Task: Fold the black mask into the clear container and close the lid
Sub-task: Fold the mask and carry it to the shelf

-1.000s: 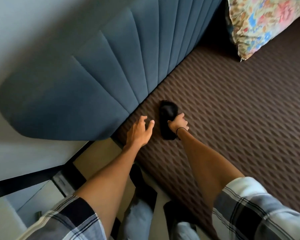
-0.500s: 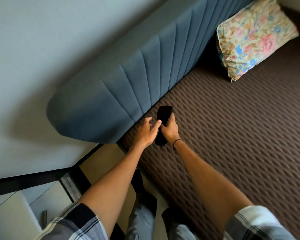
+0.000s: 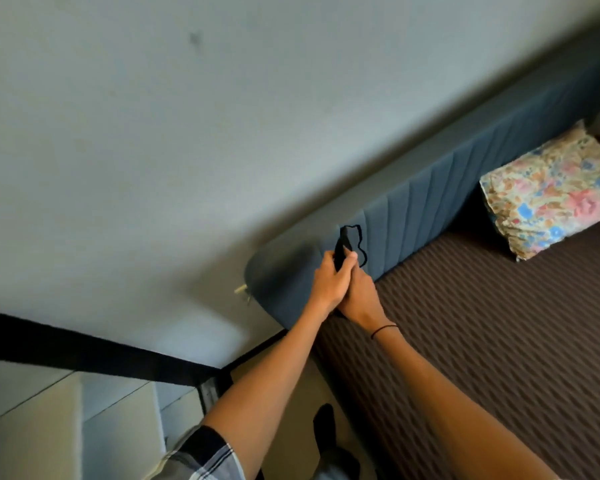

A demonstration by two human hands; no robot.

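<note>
1. Above the near end of the bed, in front of the blue headboard point(image 3: 430, 202), both hands are raised and pressed side by side around the black mask point(image 3: 340, 249).
2. The left hand point(image 3: 329, 284) is curled closed, its fingers wrapped over the lower part of the folded mask from the left side.
3. The right hand point(image 3: 359, 294) touches the left along its inner edge; its thumb point(image 3: 351, 258) pinches the mask against the fingers from the right.
4. The mask's body stands upright as a narrow dark strip that rises out of the two grips, held in the air and clear of the bedding.
5. One thin ear loop point(image 3: 359, 242) hangs free to the right of the strip and curves back down toward the right thumb.
6. A thin black band point(image 3: 383, 330) circles the right wrist.
7. The brown patterned bed cover point(image 3: 499, 341) spreads under and to the right of the right forearm.
8. A floral pillow point(image 3: 548, 192) lies at the far right, against the headboard and well apart from the hands.
9. A pale wall point(image 3: 187, 133) fills the upper left, with a black strip point(image 3: 84, 351) along its base.
10. A plaid sleeve point(image 3: 201, 455) shows at the bottom edge on the left arm.
11. The clear container does not appear in this view.
</note>
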